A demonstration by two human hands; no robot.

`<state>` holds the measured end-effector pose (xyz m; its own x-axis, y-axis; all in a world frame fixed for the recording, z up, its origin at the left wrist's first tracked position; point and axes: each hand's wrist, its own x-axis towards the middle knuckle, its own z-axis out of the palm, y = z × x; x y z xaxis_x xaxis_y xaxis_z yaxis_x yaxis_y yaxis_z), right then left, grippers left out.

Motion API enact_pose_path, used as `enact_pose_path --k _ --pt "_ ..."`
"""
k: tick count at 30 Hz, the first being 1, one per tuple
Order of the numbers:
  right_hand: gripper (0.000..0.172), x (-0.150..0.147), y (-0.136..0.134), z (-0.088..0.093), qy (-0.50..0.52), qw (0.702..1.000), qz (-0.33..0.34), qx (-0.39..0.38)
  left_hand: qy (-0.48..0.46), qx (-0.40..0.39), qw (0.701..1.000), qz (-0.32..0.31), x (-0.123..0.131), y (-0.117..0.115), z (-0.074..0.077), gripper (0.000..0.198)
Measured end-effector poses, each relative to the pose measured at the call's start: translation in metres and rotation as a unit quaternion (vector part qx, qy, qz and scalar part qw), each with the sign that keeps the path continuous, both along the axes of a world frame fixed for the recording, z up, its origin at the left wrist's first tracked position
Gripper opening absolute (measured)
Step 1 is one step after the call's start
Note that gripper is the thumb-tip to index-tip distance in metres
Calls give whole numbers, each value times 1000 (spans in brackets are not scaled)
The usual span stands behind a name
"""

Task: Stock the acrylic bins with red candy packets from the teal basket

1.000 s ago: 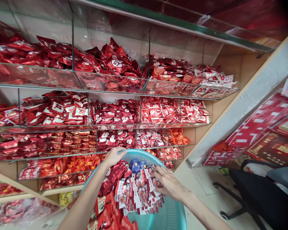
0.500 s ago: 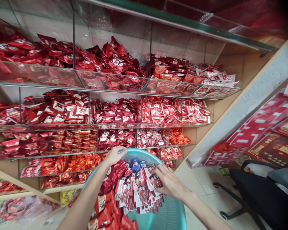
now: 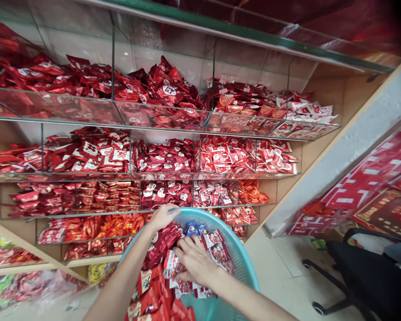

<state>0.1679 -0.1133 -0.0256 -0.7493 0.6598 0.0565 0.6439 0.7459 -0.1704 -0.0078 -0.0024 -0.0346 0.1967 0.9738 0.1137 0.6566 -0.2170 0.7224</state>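
Observation:
A teal plastic basket (image 3: 242, 263) sits low in front of me, heaped with small red and white snack packets (image 3: 217, 249) and a few blue ones (image 3: 192, 228). My left hand (image 3: 162, 216) is closed round the basket's far rim. My right hand (image 3: 194, 261) lies flat on the packets in the middle of the basket, fingers spread and pointing left. Darker red packets (image 3: 160, 243) are piled just left of it.
Glass shelves (image 3: 200, 125) with dividers, packed with red snack packets (image 3: 167, 156), fill the wall ahead. A pale slanted beam (image 3: 347, 142) runs at the right, with red packaged goods (image 3: 364, 187) behind it and a black office chair (image 3: 364, 272) on the tiled floor.
My right hand has slid left from the basket's right side onto the middle of the packet pile. The left hand keeps its hold on the rim.

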Motion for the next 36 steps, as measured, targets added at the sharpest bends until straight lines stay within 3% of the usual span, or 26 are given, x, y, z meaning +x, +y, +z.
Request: enact_pose_path --k 7,13,16,20,23,26,30,36 --pt "52 7 6 -12 -16 1000 -5 -19 -8 -8 1000 2 1 -2 4 38" --pt "55 7 3 -13 -4 1000 12 -20 -1 1 1000 -7 0 -1 2 37" --pt "58 9 2 -7 11 999 10 -29 -6 11 1000 -14 -1 0 0 37" --pt "59 19 15 15 60 998 -14 -21 -14 14 1000 -10 -1 1 -2 38" --pt "47 35 42 33 119 990 -78 16 -15 11 1000 -14 -2 1 -2 39" --pt "38 60 80 36 158 970 -178 47 -13 -1 1000 -12 -3 2 -1 39" --pt "29 101 131 20 98 933 -343 42 -9 -9 1000 -7 -4 3 -1 40" --pt "46 134 174 -7 28 898 -439 -9 -14 -15 1000 -10 -3 3 -1 40"
